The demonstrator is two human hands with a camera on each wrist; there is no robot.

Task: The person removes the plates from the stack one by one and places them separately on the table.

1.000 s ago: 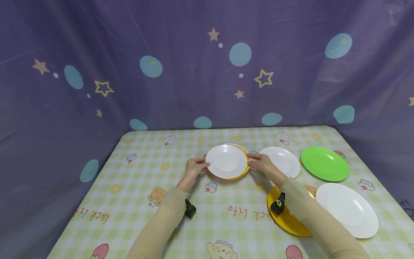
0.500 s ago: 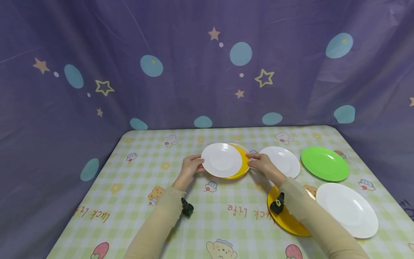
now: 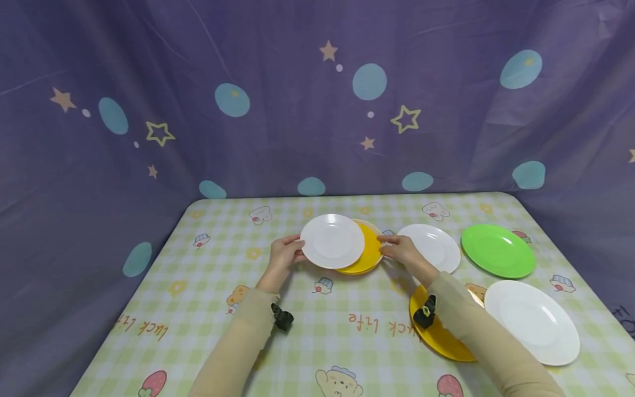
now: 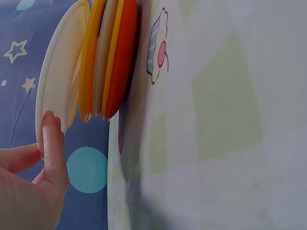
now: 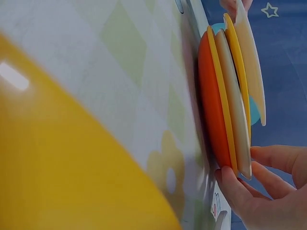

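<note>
My left hand [image 3: 284, 253] pinches the left rim of a white plate [image 3: 332, 241] between thumb and fingers. In the left wrist view, this plate [image 4: 61, 72] is raised and tilted off a stack. Beneath it, the stack shows a yellow plate [image 3: 369, 251] on top, then a whitish plate [image 5: 234, 91], another yellow one, and an orange plate [image 5: 209, 100] at the bottom. My right hand [image 3: 404, 251] grips the stack's right edge, fingertips at the orange and whitish rims in the right wrist view. The white plate covers much of the yellow one from above.
To the right lie a white plate [image 3: 434, 248], a green plate [image 3: 498, 251] and a larger white plate [image 3: 533, 322]. A large yellow plate [image 3: 446, 336] is partly under my right forearm. A checked cloth [image 3: 198, 298] covers the table; a purple curtain [image 3: 278, 149] hangs behind.
My left hand has slid the white plate leftward and slightly up, exposing more of the yellow plate below. The right hand stays at the stack's right edge.
</note>
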